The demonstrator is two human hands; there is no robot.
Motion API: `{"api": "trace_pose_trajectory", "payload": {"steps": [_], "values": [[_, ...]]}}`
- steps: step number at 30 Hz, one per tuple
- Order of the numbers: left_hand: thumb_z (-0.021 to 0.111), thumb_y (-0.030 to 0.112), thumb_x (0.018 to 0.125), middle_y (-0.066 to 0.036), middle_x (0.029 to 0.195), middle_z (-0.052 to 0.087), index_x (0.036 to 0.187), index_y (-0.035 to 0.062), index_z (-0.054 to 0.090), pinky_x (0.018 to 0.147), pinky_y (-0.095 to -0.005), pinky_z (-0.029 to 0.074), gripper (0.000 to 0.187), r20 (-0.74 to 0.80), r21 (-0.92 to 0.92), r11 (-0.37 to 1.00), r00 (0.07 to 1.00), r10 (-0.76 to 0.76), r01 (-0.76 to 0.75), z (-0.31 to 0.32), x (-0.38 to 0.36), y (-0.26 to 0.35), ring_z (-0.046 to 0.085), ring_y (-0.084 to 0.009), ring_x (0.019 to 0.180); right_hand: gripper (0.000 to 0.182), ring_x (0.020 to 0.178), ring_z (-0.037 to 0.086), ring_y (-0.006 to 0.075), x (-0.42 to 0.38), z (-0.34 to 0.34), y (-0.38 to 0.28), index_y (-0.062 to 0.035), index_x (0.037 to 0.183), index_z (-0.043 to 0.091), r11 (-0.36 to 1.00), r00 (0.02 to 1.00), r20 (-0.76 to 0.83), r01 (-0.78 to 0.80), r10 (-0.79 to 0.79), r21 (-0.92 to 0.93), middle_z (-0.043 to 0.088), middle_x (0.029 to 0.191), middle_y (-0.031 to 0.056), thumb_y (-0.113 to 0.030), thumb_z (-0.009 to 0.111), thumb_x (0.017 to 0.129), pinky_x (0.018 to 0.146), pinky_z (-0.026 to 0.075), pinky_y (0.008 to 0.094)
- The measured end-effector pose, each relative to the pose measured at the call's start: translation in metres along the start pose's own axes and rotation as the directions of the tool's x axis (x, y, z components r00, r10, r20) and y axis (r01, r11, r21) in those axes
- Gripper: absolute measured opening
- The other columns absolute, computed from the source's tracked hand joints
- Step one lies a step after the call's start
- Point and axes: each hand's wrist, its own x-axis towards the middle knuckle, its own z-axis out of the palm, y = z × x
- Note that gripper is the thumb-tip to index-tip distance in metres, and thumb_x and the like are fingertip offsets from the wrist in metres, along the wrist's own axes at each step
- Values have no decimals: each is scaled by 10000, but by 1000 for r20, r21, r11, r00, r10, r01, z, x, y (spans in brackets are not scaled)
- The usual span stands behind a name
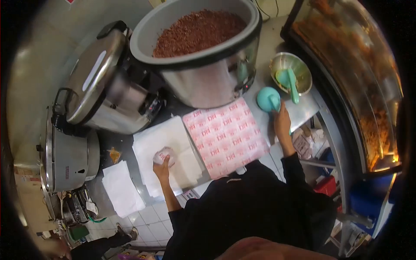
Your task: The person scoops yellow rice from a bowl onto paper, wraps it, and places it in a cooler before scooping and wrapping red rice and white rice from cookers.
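While the left fingers grasped a small pale packet over the white sheets, the right fingers gripped a turquoise scoop at the tabletop, near the printed paper; the scoop's contents could not be told. A knock against the adjacent steel bowl risked upsetting that bowl, and a slack left grip risked dropping the packet onto the sheets

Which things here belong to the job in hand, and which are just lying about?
Likely in the job:
turquoise scoop, in the right hand
small red-printed item, in the left hand
red-printed sheet

Apparently just lying about:
lidded cooker
small orange item
white papers
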Motion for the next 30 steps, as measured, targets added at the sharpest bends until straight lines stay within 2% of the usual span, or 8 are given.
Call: {"api": "trace_pose_trajectory", "payload": {"steps": [5, 8, 9, 13, 16, 18, 27, 30], "values": [[654, 376, 732, -224, 761, 584, 1165, -40, 366, 637, -412, 493, 666, -167, 315, 886, 939, -302, 341, 1, 7, 43, 607, -310, 659, 399, 1030, 510, 326, 27, -89, -70, -40, 1239, 349, 882, 962, -76, 271, -262, 386, 486, 1137, 217, -126, 446, 861, 830, 402, 356], [643, 406, 731, -199, 665, 572, 1189, -40, 327, 568, -447, 483, 713, -266, 872, 417, 963, -38, 257, -17, 14, -6, 588, -332, 551, 365, 958, 538, 236, 108, -183, -157, -40, 1196, 412, 813, 912, -29, 380, -410, 442, 541, 1047, 186, -264, 370, 910, 767, 428, 342], [545, 476, 779, -209, 778, 573, 1193, -40, 323, 662, -413, 480, 698, -228, 903, 325, 955, -191, 281, -17, 13, 54, 600, -311, 693, 389, 904, 543, 212, 142, -190, -193, -31, 1170, 434, 774, 879, 77, 368, -470, 515, 553, 992, 174, -311, 357, 912, 732, 437, 328], [363, 507, 850, -211, 1092, 458, 1202, -29, 307, 915, -404, 333, 644, -328, 368, 860, 817, 475, -353, 17, 54, 169, 466, -297, 1031, 542, 535, 535, 195, 276, -117, -319, 79, 977, 499, 856, 540, 701, 475, -467, 205, 535, 759, 172, -411, 277, 917, 481, 440, 329], [282, 477, 888, -196, 1229, 362, 1211, -13, 264, 1026, -404, 206, 586, -598, 164, 626, 428, 678, -762, 63, 97, 254, 338, -291, 1184, 502, 622, 580, 273, 330, 13, -358, 88, 958, 509, 656, 519, 659, 753, -544, -52, 538, 713, 199, -353, 272, 916, 545, 470, 401], [248, 469, 894, -192, 1270, 287, 1217, 1, 231, 1041, -430, 162, 569, -700, 288, 569, 236, 674, -771, 79, 127, 291, 247, -297, 1232, 458, 640, 599, 313, 348, 64, -360, 96, 1009, 497, 86, 186, 614, 978, -767, -189, 562, 825, 245, -267, 230, 925, 567, 495, 408], [257, 561, 844, -226, 1265, 230, 1164, 18, 240, 1022, -493, 84, 631, -734, 409, 565, 109, 670, -717, 89, 150, 288, 158, -317, 1241, 445, 807, 563, 406, 314, 83, -387, 48, 1114, 442, 481, 264, 820, 876, -507, 16, 531, 907, 290, -299, 239, 925, 733, 490, 432], [275, 607, 819, -234, 1246, 247, 1137, 37, 256, 1013, -519, 64, 653, -704, 473, 547, 77, 706, -690, 88, 153, 284, 149, -324, 1235, 452, 792, 578, 375, 289, 64, -395, 26, 1114, 444, 305, 125, 842, 951, -524, 49, 539, 852, 249, -320, 224, 924, 599, 527, 425]]}}
